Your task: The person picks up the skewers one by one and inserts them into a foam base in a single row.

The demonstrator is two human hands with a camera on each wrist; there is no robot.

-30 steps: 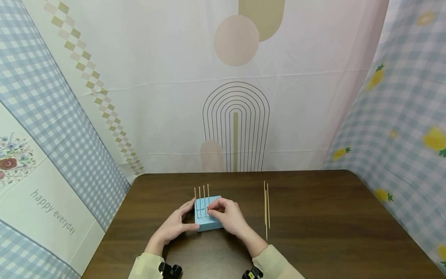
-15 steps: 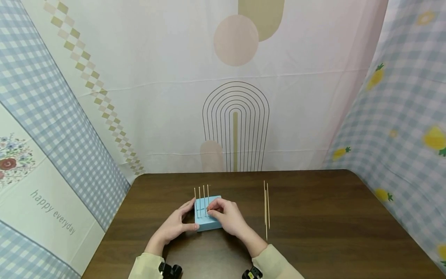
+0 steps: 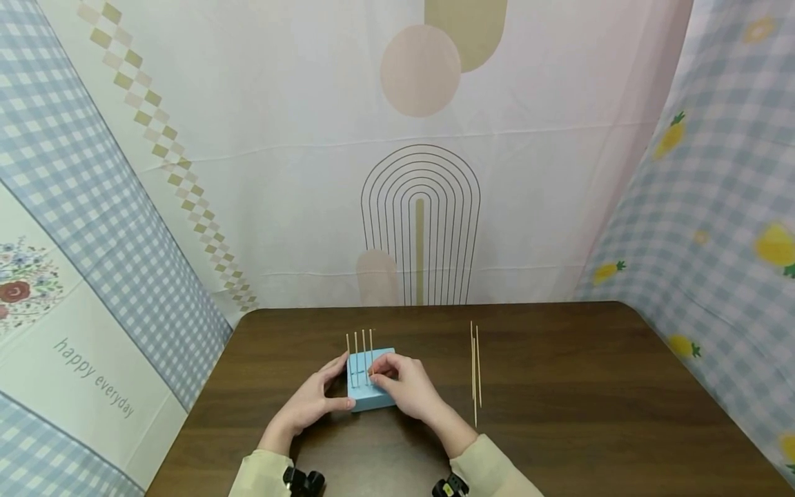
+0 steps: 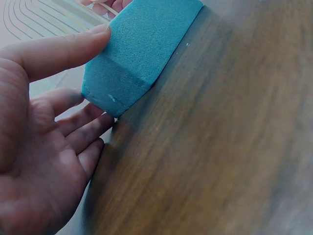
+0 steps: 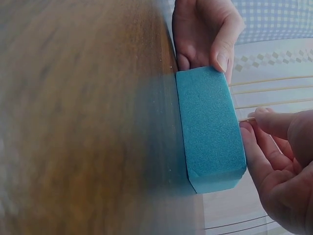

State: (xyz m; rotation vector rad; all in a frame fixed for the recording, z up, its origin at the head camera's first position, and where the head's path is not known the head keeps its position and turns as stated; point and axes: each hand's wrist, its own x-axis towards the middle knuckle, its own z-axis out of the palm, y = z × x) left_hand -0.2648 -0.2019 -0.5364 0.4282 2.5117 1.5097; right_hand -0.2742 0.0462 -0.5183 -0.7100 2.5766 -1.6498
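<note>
- Left hand (image 3: 310,402): grips the left end of the blue block (image 3: 375,400), thumb on the near side, fingers along the end. Judged function: bracing.
- Blue block: rests on the surface (image 3: 559,386), between the two hands. Position unchanged over the last second.
- Three upright sticks (image 3: 357,355): stand in a row in the left part of the block, apart from one another. No hand touches them.
- Rightmost upright stick (image 3: 372,348): next in the same row. Its top appears marginally lower than a second ago; this is the only change noted. The likely meaning is light downward pressure, with the stick nearly or fully seated. Depth cannot be confirmed, as the fingertips cover its foot in the head view.
- Right hand (image 3: 406,386): pinches the rightmost upright stick low down, between thumb and forefinger, close to the block.
- Loose sticks (image 3: 479,366): three lie on the surface, well to the right of the right hand, roughly parallel, pointing away from the person. Not yet placed in the block.
- Obstruction: the right hand covers much of the block's right half. The neighbouring stick stands just beside its fingertips; sideways contact is possible.
- Surroundings, left to right: checked cloth (image 3: 74,172), pale sheet (image 3: 298,207), fruit-patterned cloth (image 3: 714,207). None touches the block.
</note>
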